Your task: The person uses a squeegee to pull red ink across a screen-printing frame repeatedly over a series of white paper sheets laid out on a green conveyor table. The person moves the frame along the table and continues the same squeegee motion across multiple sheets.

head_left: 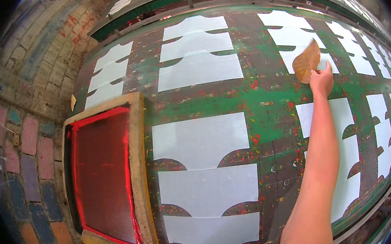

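My right hand (322, 81) reaches far over the printing table, its fingers closed on the base of a large brown dry leaf (305, 63). The leaf stands up from my fingers, over a set of white cut fabric pieces (288, 59). One finger points away from the leaf. My bare right forearm passes above another set of white pieces (328, 116) and partly hides them. My left hand is out of view.
A wooden-framed printing screen (102, 174) with red paint along its edges leans at the left. More white pieces (207, 183) lie in rows on the green and brown, paint-spotted table (197, 103). A brick wall (47, 62) runs along the left; a second table edge (168, 9) stands behind.
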The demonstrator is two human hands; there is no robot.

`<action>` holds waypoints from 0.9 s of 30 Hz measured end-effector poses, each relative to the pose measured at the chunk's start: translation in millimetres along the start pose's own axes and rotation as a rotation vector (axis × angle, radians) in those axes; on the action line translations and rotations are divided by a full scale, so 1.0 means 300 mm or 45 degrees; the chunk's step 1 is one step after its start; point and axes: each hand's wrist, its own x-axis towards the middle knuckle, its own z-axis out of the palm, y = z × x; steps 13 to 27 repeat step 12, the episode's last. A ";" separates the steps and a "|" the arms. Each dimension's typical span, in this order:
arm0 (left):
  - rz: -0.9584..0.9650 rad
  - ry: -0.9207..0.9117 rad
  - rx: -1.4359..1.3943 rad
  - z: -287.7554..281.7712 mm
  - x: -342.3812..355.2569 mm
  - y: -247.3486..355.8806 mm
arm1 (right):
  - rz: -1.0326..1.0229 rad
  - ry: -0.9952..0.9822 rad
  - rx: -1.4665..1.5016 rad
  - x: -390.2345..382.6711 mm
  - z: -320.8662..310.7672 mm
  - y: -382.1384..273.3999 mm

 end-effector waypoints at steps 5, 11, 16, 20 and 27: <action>0.168 0.031 -0.034 0.092 0.054 0.006 | -0.549 0.232 0.387 -0.137 -0.169 0.004; 0.152 0.058 -0.491 0.083 0.128 0.230 | -1.150 0.558 0.328 -0.376 -0.638 0.036; 0.197 0.051 -0.506 0.053 0.151 0.283 | -1.140 0.546 0.318 -0.417 -0.728 0.061; 0.197 0.051 -0.506 0.053 0.151 0.283 | -1.140 0.546 0.318 -0.417 -0.728 0.061; 0.197 0.051 -0.506 0.053 0.151 0.283 | -1.140 0.546 0.318 -0.417 -0.728 0.061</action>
